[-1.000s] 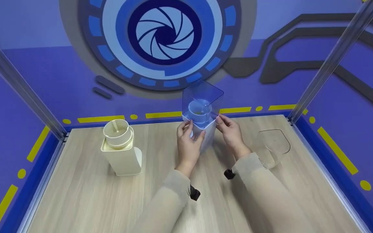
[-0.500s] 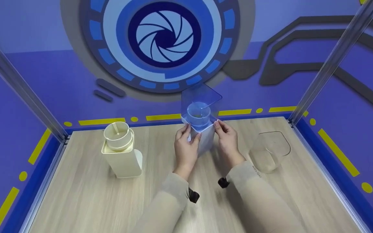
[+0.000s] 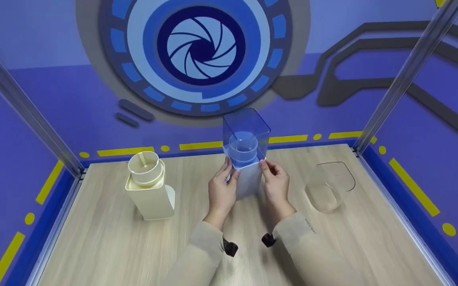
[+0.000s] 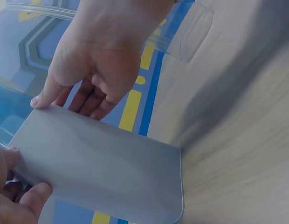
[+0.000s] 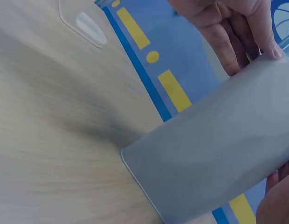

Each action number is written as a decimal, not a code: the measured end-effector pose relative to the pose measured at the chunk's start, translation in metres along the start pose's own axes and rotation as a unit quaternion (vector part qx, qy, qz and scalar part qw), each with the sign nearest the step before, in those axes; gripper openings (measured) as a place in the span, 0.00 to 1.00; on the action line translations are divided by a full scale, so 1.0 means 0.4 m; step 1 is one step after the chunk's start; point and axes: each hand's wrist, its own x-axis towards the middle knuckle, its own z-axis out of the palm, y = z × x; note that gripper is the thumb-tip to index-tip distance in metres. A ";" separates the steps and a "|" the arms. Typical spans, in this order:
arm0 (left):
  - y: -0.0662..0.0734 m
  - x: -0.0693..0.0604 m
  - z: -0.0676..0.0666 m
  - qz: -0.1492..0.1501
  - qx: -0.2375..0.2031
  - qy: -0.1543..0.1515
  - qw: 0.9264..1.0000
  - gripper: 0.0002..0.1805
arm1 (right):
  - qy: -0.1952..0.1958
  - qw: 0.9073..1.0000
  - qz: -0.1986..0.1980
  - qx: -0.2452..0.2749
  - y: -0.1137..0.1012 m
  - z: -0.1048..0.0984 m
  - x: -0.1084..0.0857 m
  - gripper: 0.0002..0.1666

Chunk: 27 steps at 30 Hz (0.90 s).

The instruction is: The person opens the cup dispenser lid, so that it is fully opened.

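Observation:
A tall dispenser with a square blue-grey body and a see-through blue upper container is between my hands at the back middle of the table. Inside the upper container a round collar shows. My left hand pinches the left side of the body's upper rim, thumb on the front face. At the right front corner of that rim, my right hand grips with thumb and fingers. Both thumbs press near the seam in the left wrist view, on the grey front face. Whether the base touches the table cannot be told.
A cream dispenser body with a round open collar on top stands at the left. A clear, dark-rimmed container is at the right on the wooden table. Metal posts and a patterned blue wall surround the table.
The blue dispenser has turned from showing a front corner to showing its flat face. Both hands have shifted down in the head view along with its rim. The other containers stay put.

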 end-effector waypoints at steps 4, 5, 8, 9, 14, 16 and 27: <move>-0.001 -0.018 -0.011 -0.017 -0.014 -0.016 1.000 0.28 | 0.013 1.000 -0.003 0.018 0.006 -0.003 -0.026 0.19; -0.002 -0.021 -0.013 -0.022 -0.017 -0.019 0.999 0.29 | 0.015 1.000 -0.005 0.022 0.009 -0.005 -0.029 0.19; -0.005 -0.031 -0.018 -0.022 -0.024 -0.023 0.999 0.29 | 0.022 0.999 -0.011 0.031 0.016 -0.014 -0.041 0.19; -0.006 -0.034 -0.020 -0.021 -0.028 -0.023 0.999 0.29 | 0.023 0.999 -0.014 0.031 0.019 -0.017 -0.046 0.19; -0.016 -0.049 -0.028 -0.010 -0.049 -0.007 0.999 0.28 | 0.024 0.999 -0.013 0.025 0.027 -0.029 -0.073 0.18; -0.021 -0.056 -0.028 -0.005 -0.056 0.006 0.998 0.28 | 0.026 0.999 -0.016 0.020 0.029 -0.031 -0.084 0.18; -0.045 -0.103 -0.041 0.003 -0.088 0.079 0.993 0.21 | 0.031 0.998 -0.059 0.012 0.038 -0.030 -0.159 0.14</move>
